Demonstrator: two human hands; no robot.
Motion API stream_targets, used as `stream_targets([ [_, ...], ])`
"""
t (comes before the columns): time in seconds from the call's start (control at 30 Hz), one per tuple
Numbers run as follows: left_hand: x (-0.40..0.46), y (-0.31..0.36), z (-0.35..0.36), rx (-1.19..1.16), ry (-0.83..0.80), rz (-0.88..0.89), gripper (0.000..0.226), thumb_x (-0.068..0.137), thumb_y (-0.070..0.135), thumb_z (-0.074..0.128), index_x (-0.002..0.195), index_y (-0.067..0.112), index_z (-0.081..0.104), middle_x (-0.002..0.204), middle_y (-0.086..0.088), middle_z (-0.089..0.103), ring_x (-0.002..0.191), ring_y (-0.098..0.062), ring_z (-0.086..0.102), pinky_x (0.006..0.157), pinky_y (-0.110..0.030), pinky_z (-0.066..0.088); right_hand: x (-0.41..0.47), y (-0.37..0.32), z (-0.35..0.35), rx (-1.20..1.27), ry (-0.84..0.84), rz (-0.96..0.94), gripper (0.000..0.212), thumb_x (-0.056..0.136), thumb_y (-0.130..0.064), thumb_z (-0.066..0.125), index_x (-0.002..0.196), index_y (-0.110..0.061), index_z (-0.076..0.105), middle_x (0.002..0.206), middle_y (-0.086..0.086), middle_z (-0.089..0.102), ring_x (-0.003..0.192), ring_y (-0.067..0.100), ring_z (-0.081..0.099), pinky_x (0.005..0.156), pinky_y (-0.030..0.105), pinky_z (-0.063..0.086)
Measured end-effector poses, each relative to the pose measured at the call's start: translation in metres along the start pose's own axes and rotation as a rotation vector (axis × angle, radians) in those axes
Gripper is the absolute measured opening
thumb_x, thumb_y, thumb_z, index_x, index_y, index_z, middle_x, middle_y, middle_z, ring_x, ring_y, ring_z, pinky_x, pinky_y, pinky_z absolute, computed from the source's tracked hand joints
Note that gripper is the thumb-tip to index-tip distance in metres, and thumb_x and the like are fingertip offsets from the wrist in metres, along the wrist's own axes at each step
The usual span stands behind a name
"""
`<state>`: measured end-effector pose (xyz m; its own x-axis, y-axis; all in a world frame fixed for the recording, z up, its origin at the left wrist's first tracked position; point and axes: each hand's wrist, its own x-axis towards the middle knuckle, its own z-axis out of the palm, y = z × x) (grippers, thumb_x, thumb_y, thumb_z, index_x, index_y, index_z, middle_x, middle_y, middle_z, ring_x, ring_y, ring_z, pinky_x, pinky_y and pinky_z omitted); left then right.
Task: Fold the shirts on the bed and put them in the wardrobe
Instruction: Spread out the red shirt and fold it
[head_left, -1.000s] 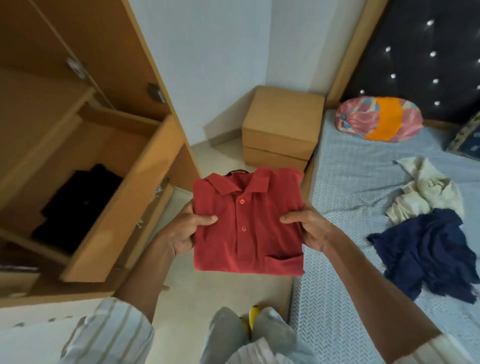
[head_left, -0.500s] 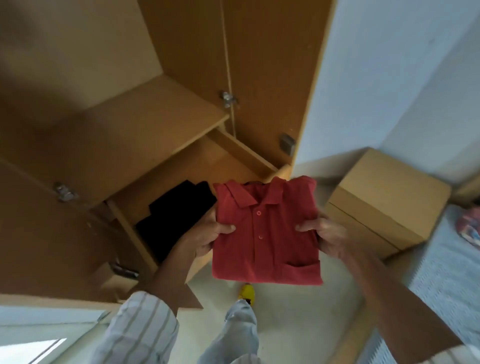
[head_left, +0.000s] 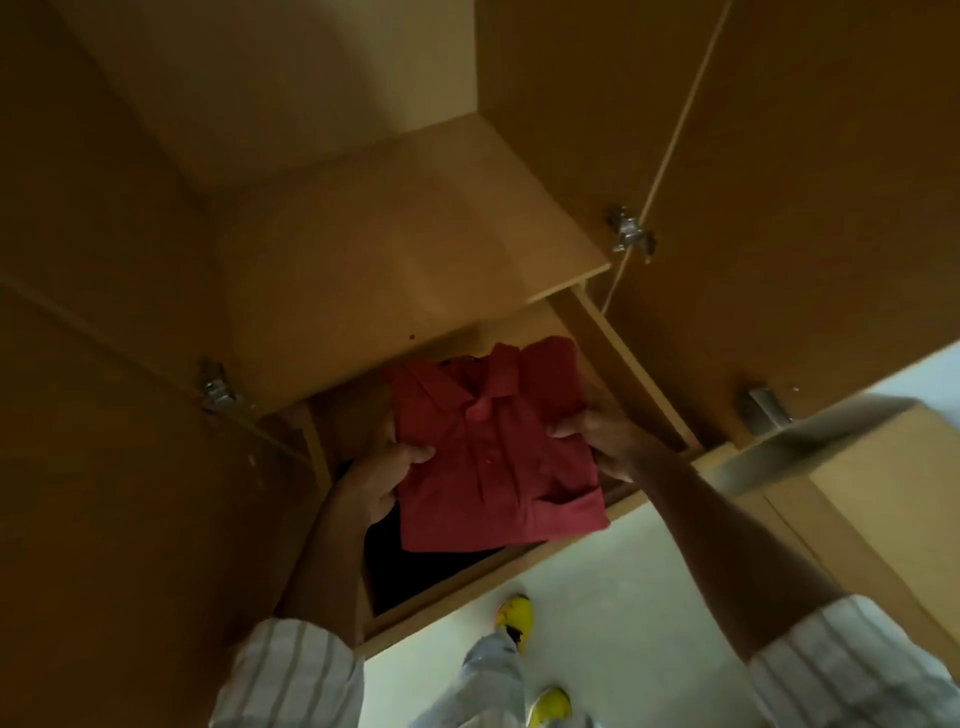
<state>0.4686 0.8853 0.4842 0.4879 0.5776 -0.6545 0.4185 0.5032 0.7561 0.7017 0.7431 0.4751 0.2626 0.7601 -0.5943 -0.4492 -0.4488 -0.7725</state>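
Wooden wardrobe (head_left: 415, 218) panels fill the view, with 1 bare shelf (head_left: 395, 270) above an open lower compartment (head_left: 467, 574) and pale floor below. I hold the folded red polo shirt (head_left: 498, 457) flat over that compartment, collar pointing inward. My left hand (head_left: 387, 475) grips the shirt's left edge, thumb curled on top and fingers hidden underneath. My right hand (head_left: 605, 441) grips the right edge in the same way, thumb on top. A dark folded garment (head_left: 395, 564) lies in the compartment, directly below the shirt; whether the 2 touch yet cannot be determined.

Procedure for the step in hand, as I judge it:

1. Keep both grips level so the fold does not sag or open at the bottom hem.
2. Feed the collar end in first, staying under the front lip of the shelf.
3. Lower the shirt squarely onto the dark garment, edges aligned.
4. Slide the fingers out sideways from beneath, not backward, so the lower layers are not dragged forward.
5. Release the thumbs last.

Caution: the compartment interior is dim, so confirm the seating by touch.
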Motion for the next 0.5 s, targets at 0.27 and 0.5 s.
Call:
stream_targets([
  [0.27,0.008,-0.022,-0.029,0.032,0.23,-0.34,0.057,0.095,0.011,0.062,0.146,0.022,0.04,0.138,-0.008,0.053,0.117,-0.029,0.056,0.097,-0.052,0.05,0.072,0.035,0.032,-0.42,-0.101,0.231,0.099,0.078,-0.014,0.079,0.153,-0.043,0.021,0.146,-0.009,0.045,0.136,0.022,0.043,0.102,0.043,0.041],
  [0.5,0.011,-0.069,-0.011,0.312,0.22,-0.513,0.042,0.1,0.003,0.048,0.141,0.008,0.039,0.126,-0.018,0.054,0.118,-0.04,0.055,0.086,-0.052,0.057,0.077,0.089,0.027,-0.773,-0.066,0.19,0.115,0.077,-0.012,0.078,0.157,-0.033,-0.002,0.146,0.007,0.043,0.129,0.031,0.048,0.1,0.041,0.049],
])
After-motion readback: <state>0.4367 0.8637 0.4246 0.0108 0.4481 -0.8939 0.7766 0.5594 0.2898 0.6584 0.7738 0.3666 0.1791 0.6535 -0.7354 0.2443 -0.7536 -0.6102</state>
